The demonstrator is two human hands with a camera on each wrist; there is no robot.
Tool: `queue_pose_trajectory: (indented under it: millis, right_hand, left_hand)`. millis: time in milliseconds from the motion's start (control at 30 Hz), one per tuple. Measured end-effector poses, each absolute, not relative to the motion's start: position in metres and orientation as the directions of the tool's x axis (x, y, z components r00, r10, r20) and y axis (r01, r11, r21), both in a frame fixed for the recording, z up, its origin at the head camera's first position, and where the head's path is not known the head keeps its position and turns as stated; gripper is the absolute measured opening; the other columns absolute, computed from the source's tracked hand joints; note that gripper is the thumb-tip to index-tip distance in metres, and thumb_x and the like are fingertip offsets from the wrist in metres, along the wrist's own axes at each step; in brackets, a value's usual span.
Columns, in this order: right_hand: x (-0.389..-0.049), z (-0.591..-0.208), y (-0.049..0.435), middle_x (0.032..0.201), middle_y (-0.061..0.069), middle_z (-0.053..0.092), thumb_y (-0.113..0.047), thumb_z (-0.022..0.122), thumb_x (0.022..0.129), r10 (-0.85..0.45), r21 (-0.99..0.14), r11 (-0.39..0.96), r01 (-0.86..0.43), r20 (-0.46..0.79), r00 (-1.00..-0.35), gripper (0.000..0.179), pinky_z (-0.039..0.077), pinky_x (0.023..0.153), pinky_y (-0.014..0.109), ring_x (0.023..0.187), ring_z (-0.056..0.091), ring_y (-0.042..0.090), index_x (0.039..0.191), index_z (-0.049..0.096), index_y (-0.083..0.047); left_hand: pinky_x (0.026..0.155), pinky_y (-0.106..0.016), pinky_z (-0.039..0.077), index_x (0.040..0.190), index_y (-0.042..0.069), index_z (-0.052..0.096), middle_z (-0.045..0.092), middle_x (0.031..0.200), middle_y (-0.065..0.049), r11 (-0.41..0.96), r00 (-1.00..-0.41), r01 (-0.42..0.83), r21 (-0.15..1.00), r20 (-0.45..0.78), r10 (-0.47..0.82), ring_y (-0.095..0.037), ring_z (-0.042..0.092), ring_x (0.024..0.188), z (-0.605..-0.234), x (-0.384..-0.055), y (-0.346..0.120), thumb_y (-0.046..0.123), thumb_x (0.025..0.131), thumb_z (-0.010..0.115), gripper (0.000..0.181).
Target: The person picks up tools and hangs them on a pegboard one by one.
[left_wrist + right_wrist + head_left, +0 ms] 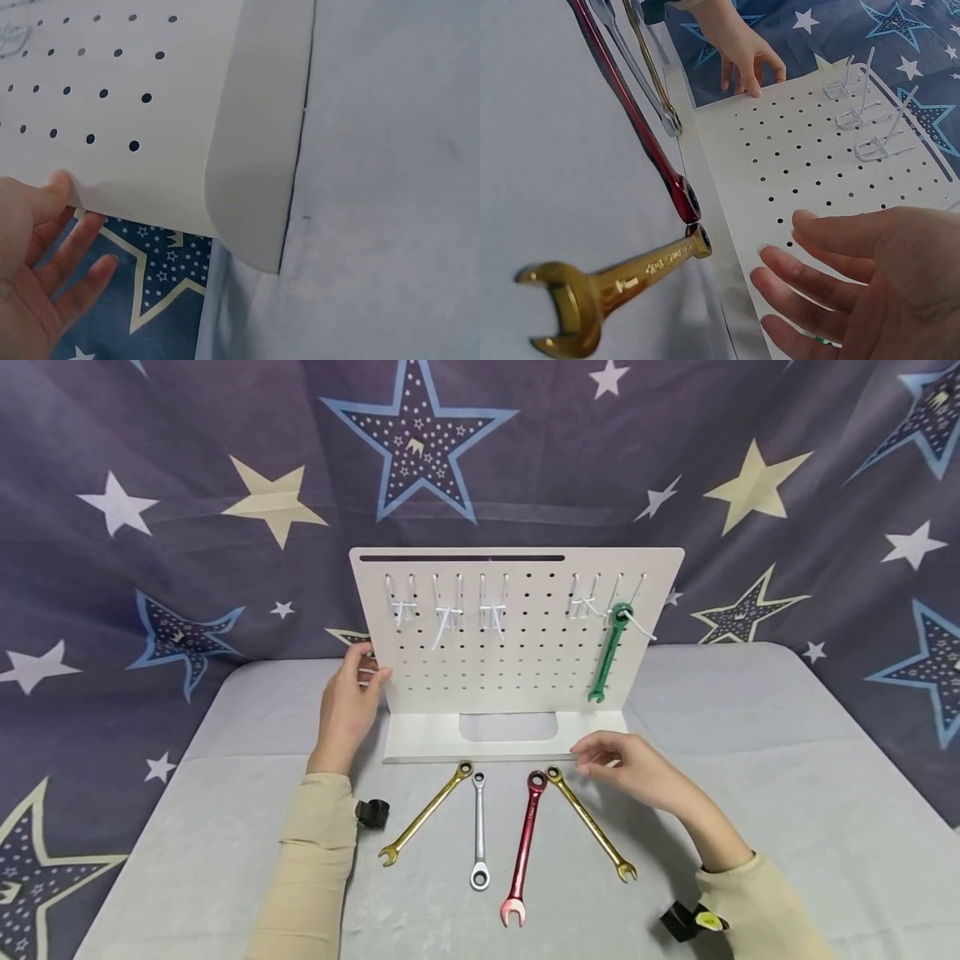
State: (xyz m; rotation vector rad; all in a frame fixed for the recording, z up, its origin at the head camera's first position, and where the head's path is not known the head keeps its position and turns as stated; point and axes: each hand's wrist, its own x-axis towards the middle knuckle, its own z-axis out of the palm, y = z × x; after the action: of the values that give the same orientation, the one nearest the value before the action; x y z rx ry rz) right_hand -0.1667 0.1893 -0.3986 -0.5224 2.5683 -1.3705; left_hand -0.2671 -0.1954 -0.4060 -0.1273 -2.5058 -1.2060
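Note:
My left hand (347, 710) pinches the left edge of a white pegboard (622, 561), thumb on the front face and fingers behind, as the left wrist view also shows. Over the front right of the board's base (420, 737) hovers my right hand (637, 770), its fingers loosely bent and holding nothing. A green wrench (611, 652) hangs from the rightmost hook. In front of the base lie a gold wrench (426, 817), a silver wrench (480, 828), a red wrench (526, 843) and a second gold wrench (588, 823), which is nearest my right hand.
Several white wire hooks (448, 610) line the upper part of the board. A pale grey cloth (787, 793) covers the table. Behind it hangs a dark curtain (555, 468) with stars. Black wrist devices (372, 813) stick out by both sleeves.

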Motion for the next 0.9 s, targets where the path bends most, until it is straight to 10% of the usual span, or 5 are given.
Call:
queue_pose_trajectory:
  millis: [900]
  right_hand:
    - [-0.163,-0.413,0.190,0.082,0.002,0.063,0.004,0.073,0.085,-0.570,-0.835,0.511,-0.203,-0.153,-0.807,0.028,0.052,0.068,0.024,0.076,0.059,0.013,0.110,0.061,0.007]
  left_hand:
    - [0.088,-0.044,0.052,0.133,0.012,0.051,0.065,0.114,-0.013,0.651,-0.931,0.223,0.726,0.356,-0.078,-0.029,0.065,0.104,-0.405,-0.266,-0.195,0.021,0.098,0.064,0.038]
